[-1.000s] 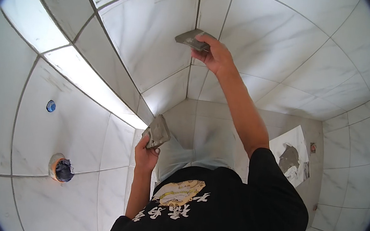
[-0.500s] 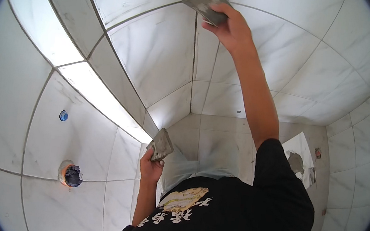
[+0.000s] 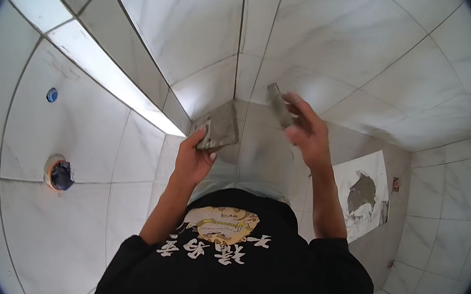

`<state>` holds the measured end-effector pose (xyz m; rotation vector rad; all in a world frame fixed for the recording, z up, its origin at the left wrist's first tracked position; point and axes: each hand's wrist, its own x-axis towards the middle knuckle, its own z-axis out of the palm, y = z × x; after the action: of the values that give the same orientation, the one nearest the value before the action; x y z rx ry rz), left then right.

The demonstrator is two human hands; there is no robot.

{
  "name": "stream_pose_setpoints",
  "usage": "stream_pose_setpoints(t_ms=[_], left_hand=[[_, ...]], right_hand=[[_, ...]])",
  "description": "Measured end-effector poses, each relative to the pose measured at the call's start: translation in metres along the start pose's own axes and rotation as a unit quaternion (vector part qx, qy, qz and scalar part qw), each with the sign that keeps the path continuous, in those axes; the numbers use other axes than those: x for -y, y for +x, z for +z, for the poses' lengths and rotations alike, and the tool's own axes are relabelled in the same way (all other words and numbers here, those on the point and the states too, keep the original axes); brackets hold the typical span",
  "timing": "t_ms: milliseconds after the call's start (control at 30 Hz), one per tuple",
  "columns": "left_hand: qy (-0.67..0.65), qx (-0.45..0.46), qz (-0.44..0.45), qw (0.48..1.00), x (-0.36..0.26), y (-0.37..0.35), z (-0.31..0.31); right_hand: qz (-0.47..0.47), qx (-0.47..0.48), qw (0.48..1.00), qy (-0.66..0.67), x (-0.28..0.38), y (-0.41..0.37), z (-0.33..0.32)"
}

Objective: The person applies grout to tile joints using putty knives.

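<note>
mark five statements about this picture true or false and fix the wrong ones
1. The left hand holds a flat grey four-sided plate. True.
2. The right hand is empty. False: it holds a thin grey flat piece, blurred here.
3. A round blue plug appears above the orange-rimmed round hole stuffed with dark material. True.
4. The white angular board with a grey patch is on the left hand's side. False: it is on the right hand's side.
5. The black short-sleeved shirt has a print on it. True.
</note>
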<state>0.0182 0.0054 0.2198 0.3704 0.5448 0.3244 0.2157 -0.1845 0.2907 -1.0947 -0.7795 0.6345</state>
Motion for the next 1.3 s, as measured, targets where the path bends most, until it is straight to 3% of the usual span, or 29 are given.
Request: stream_pose_setpoints(t_ms=[33,67,133,233,267,333,367,400,433,467,533,633,767,833,867,933,1000,1033,1100,1133,1267,1300], left_hand=[[0.012,0.029,-0.012,0.999,0.003,0.001,0.004],[0.012,0.02,-0.015,1.0,0.008,-0.001,0.011],[0.076,0.089,-0.003,0.993,0.016,-0.001,0.024],[0.091,0.123,0.018,0.988,0.026,0.002,0.028],[0.093,0.119,0.019,0.988,0.027,0.002,0.026],[0.044,0.119,0.031,0.991,0.024,0.0,0.022],[0.047,0.117,0.028,0.992,0.021,0.0,0.022],[0.079,0.111,0.067,0.988,0.015,0.0,0.03],[0.11,0.104,0.107,0.983,0.01,0.002,0.037],[0.129,0.103,0.129,0.978,0.007,0.005,0.04],[0.159,0.074,0.15,0.973,0.008,0.009,0.055],[0.194,0.057,0.148,0.968,0.012,0.019,0.055],[0.176,0.085,0.216,0.956,0.024,0.025,0.055],[0.17,0.089,0.253,0.948,0.034,0.023,0.053],[0.169,0.104,0.276,0.941,0.037,0.021,0.052],[0.172,0.124,0.294,0.932,0.042,0.021,0.048],[0.24,0.176,0.39,0.871,0.045,0.02,0.045],[0.244,0.181,0.386,0.871,0.04,0.017,0.044],[0.443,0.225,0.464,0.733,0.023,0.012,0.051],[0.444,0.274,0.48,0.705,0.016,0.01,0.061],[0.459,0.34,0.483,0.663,-0.002,0.016,0.052],[0.463,0.345,0.481,0.66,-0.004,0.017,0.05]], right_hand=[[-0.093,0.028,0.96,-0.263,0.005,-0.005,0.0],[-0.086,0.028,0.962,-0.258,0.008,-0.01,0.0],[-0.086,0.078,0.912,-0.394,0.012,-0.018,-0.003],[-0.134,0.106,0.89,-0.423,-0.002,-0.023,-0.025],[-0.134,0.106,0.892,-0.419,-0.004,-0.024,-0.034],[-0.114,0.075,0.833,-0.537,-0.007,-0.03,-0.055],[-0.112,0.072,0.834,-0.535,-0.009,-0.037,-0.064],[-0.008,0.005,0.938,-0.346,-0.011,-0.043,-0.073],[0.096,-0.06,0.984,-0.138,-0.012,-0.046,-0.077],[0.099,-0.058,0.984,-0.138,-0.011,-0.047,-0.077],[0.112,-0.017,0.978,0.175,-0.008,-0.051,-0.074],[0.195,-0.039,0.935,0.294,-0.007,-0.058,-0.052],[0.236,0.033,0.881,0.408,-0.005,-0.06,-0.026],[0.257,0.029,0.813,0.521,-0.014,-0.063,-0.006],[0.256,0.027,0.812,0.523,-0.014,-0.061,0.005],[0.281,-0.074,0.83,0.477,-0.009,-0.055,0.023],[0.266,-0.057,0.819,0.505,-0.017,-0.052,0.023],[0.255,-0.035,0.809,0.529,-0.02,-0.051,0.022],[0.253,-0.023,0.803,0.54,-0.014,-0.046,0.021],[0.259,-0.009,0.795,0.548,-0.01,-0.046,0.021],[0.269,-0.037,0.814,0.513,0.005,-0.042,0.024],[0.257,0.016,0.809,0.528,0.005,-0.041,0.021]])
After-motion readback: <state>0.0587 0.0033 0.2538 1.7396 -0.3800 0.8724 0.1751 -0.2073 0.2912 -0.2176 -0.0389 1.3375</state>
